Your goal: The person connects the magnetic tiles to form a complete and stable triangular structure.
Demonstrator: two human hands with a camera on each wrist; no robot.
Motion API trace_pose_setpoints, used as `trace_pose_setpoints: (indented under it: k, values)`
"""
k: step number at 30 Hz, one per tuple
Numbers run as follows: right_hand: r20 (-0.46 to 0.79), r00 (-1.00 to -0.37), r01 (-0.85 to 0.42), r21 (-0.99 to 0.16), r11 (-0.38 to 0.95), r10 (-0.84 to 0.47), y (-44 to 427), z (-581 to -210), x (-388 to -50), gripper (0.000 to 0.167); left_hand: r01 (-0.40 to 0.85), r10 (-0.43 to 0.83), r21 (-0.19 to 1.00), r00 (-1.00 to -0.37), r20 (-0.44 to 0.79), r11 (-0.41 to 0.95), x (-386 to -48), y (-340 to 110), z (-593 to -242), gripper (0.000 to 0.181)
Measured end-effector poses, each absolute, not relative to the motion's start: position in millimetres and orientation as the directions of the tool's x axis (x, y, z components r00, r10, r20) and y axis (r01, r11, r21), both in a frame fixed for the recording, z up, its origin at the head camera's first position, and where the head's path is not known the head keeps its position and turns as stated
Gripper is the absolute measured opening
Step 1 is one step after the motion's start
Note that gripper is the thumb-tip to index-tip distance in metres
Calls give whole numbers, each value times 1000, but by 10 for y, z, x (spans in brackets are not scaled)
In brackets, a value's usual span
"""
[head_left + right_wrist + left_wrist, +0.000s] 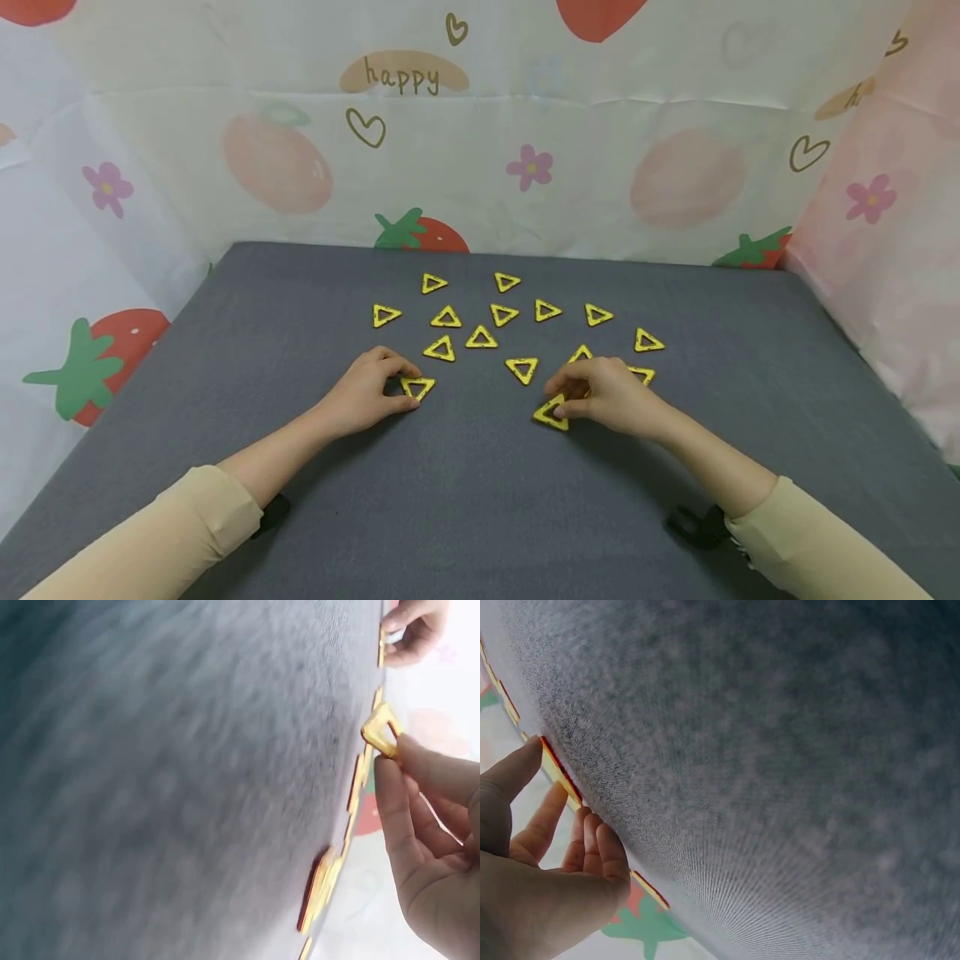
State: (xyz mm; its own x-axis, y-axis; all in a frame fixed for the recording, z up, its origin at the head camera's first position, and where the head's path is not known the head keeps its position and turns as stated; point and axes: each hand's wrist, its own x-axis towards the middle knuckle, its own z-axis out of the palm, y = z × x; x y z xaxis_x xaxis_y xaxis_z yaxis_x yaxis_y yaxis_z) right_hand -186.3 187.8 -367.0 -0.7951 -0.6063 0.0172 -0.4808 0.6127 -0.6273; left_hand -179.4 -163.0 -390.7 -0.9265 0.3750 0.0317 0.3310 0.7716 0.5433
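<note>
Head view: your left hand (369, 392) pinches the left yellow triangle (418, 381), whose apex points toward you; your right hand (613, 398) pinches the right yellow triangle (551, 422), rightward and slightly nearer you, its apex aimed left across the grey cloth (472, 475). Left wrist view: thumb and finger grip that piece, seen edge-on, low at the cloth. Right wrist view: thumb and fingertip hold the other tilted, its open centre showing.

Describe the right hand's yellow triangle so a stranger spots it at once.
Over the gray table, find the right hand. It pinches a yellow, open-centred triangle. Unlike the loose triangles lying flat beyond it, this one is held tilted and sits lowest in the head view.
</note>
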Motion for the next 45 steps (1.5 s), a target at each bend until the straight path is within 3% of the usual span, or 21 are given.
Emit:
trace_pose_setpoints:
  k: [15, 23, 45]
  values:
    - [-112, -736, -312, -819, 481, -667, 1378, -3662, -1792, 17, 336, 379, 539, -925, 34, 773, -1807, -1619, -3916, 34]
    - [-133, -714, -336, -795, 504, -687, 1209, -3725, -1774, 15, 336, 377, 537, -925, 35, 774, -1795, -1607, -3901, 34]
    - [-131, -735, -338, -780, 527, -666, 1204, -3828, -1765, 17, 363, 389, 513, -919, 60, 778, -1801, -1604, -3900, 34]
